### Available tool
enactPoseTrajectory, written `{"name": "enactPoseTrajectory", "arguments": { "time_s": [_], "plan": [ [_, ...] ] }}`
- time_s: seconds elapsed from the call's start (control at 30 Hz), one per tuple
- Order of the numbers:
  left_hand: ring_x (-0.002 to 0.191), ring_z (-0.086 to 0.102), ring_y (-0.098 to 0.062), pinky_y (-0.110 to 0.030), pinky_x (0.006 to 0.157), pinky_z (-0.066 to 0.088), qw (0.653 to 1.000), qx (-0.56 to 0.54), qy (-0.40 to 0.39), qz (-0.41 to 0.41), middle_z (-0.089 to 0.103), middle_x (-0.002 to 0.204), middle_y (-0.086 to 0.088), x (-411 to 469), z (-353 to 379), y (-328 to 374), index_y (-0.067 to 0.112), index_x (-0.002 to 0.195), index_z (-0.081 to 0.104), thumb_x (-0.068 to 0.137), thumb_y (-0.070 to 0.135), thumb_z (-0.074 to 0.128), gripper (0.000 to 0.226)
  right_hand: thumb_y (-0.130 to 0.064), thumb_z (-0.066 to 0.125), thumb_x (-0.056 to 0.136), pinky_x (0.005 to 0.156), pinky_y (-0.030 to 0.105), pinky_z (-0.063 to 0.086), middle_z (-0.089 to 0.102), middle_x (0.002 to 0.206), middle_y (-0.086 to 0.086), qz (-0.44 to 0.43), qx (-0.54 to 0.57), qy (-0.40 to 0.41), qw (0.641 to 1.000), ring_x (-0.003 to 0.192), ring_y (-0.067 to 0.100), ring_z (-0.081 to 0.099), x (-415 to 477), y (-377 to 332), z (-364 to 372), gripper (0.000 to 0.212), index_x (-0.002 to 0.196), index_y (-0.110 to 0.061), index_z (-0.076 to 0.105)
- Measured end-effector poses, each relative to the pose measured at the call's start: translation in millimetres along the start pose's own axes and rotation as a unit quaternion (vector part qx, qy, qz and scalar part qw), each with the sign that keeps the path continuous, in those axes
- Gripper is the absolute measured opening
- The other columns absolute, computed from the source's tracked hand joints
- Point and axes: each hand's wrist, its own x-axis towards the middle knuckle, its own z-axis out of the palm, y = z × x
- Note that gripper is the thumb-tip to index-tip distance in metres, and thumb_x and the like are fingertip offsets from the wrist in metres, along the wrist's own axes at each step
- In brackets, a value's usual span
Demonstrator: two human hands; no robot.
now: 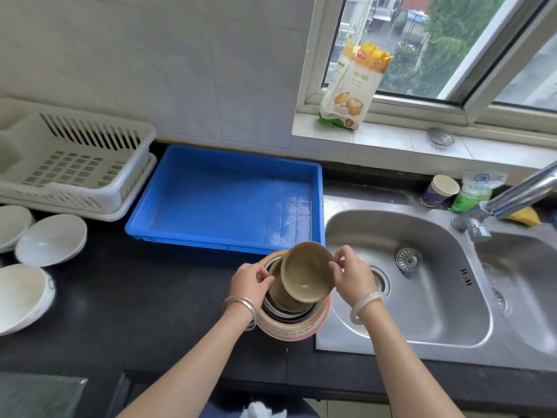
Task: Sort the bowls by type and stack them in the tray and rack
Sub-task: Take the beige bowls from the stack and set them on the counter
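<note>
A nested stack of bowls stands on the dark counter by the sink, with a large patterned pink-and-cream bowl (294, 328) outermost. Steel rims and another tan bowl (278, 292) show inside it. My right hand (351, 274) grips the rim of a small tan bowl (306, 274), tilted up above the stack. My left hand (250, 280) pinches the stack's left rim. Behind the stack lies the blue tray (224, 200) with nothing in it. The white rack (72, 164) stands at the back left, holding no bowls. Three white bowls (51, 239) rest at the left counter edge.
A steel double sink (422, 279) lies right of the stack, its tap (509, 197) over the divider. A paper cup (440, 190) and a green bag (474, 191) stand behind the sink. A flour bag (351, 86) leans on the window sill.
</note>
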Motion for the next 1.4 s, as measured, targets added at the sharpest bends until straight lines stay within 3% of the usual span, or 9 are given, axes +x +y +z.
{"name": "enactPoseTrajectory", "arguments": {
  "time_s": [0.13,0.27,0.47,0.77,0.83,0.9,1.0,1.13,1.4],
  "plan": [
    [0.087,0.051,-0.013,-0.022,0.070,0.041,0.999,0.009,0.048,0.001,0.050,0.093,0.004,0.6,2.2,7.9,0.013,0.074,0.057,0.085,0.015,0.060,0.012,-0.012,0.057,0.088,0.066,0.049,0.053,0.068,0.083,0.015,0.017,0.029,0.006,0.999,0.071,0.036,0.062,-0.9,1.8,-6.4,0.012,0.083,-0.015,0.047],
    [0.065,0.054,-0.016,-0.024,0.060,0.047,0.999,-0.022,0.045,-0.018,0.057,0.069,0.000,2.1,-3.5,11.3,0.011,0.071,0.055,0.086,0.014,0.057,0.016,-0.012,0.057,0.088,0.063,0.036,0.051,0.071,0.085,0.014,0.024,0.054,0.007,0.998,0.058,0.022,0.056,-0.8,4.6,-10.8,0.005,0.087,-0.016,0.055],
    [0.070,0.056,-0.019,-0.025,0.063,0.042,0.996,-0.054,0.065,-0.035,0.058,0.070,0.000,4.8,-26.8,9.8,0.009,0.071,0.055,0.085,0.015,0.059,0.016,-0.014,0.057,0.088,0.058,0.025,0.045,0.071,0.083,0.009,0.015,0.084,0.005,0.996,0.053,0.010,0.052,0.2,-6.3,-18.1,0.006,0.093,-0.015,0.062],
    [0.068,0.066,-0.016,-0.038,0.071,0.059,0.976,-0.131,0.131,-0.117,0.065,0.070,-0.003,-0.5,-95.3,-43.6,0.012,0.071,0.058,0.083,0.016,0.062,0.014,-0.015,0.059,0.086,0.069,0.035,0.052,0.068,0.082,0.008,-0.025,0.094,-0.034,0.995,0.058,0.021,0.056,12.4,-64.5,9.4,0.004,0.084,-0.018,0.058],
    [0.067,0.067,-0.016,-0.038,0.070,0.059,0.965,-0.154,0.153,-0.146,0.065,0.070,-0.004,-5.8,-108.7,-64.7,0.013,0.068,0.058,0.083,0.015,0.063,0.015,-0.016,0.059,0.086,0.069,0.037,0.055,0.069,0.083,0.009,-0.025,0.094,-0.060,0.994,0.060,0.023,0.060,16.0,-81.9,27.8,0.005,0.082,-0.018,0.058],
    [0.067,0.067,-0.018,-0.038,0.069,0.060,0.952,-0.172,0.179,-0.181,0.065,0.070,-0.004,-13.2,-120.4,-87.9,0.014,0.067,0.058,0.082,0.014,0.064,0.016,-0.016,0.059,0.087,0.053,0.024,0.054,0.068,0.083,0.010,-0.024,0.098,-0.092,0.991,0.052,0.017,0.061,19.1,-99.5,49.9,0.005,0.082,-0.015,0.058],
    [0.062,0.067,-0.019,-0.035,0.067,0.059,0.923,-0.209,0.226,-0.229,0.065,0.066,-0.006,-26.4,-135.8,-124.5,0.013,0.064,0.059,0.080,0.010,0.065,0.018,-0.013,0.057,0.087,0.032,0.011,0.038,0.064,0.082,0.011,-0.027,0.115,-0.130,0.984,0.029,0.004,0.052,22.0,-126.6,86.0,0.007,0.080,-0.011,0.055],
    [0.060,0.065,-0.017,-0.031,0.066,0.057,0.880,-0.260,0.275,-0.288,0.065,0.066,-0.007,-41.7,-154.1,-168.9,0.011,0.062,0.058,0.079,0.006,0.065,0.019,-0.016,0.053,0.087,0.035,0.013,0.041,0.065,0.087,0.011,-0.033,0.115,-0.184,0.976,0.031,0.006,0.057,22.3,-161.4,133.7,0.010,0.077,-0.015,0.051],
    [0.062,0.063,-0.022,-0.034,0.073,0.056,0.803,-0.324,0.350,-0.359,0.061,0.067,-0.009,-52.2,-175.4,-229.7,0.008,0.062,0.055,0.081,0.001,0.062,0.021,-0.008,0.051,0.088,0.047,0.023,0.057,0.061,0.103,0.013,0.026,0.133,-0.293,0.947,0.057,0.020,0.068,17.7,-227.6,225.7,0.012,0.099,-0.014,0.052]
  ]
}}
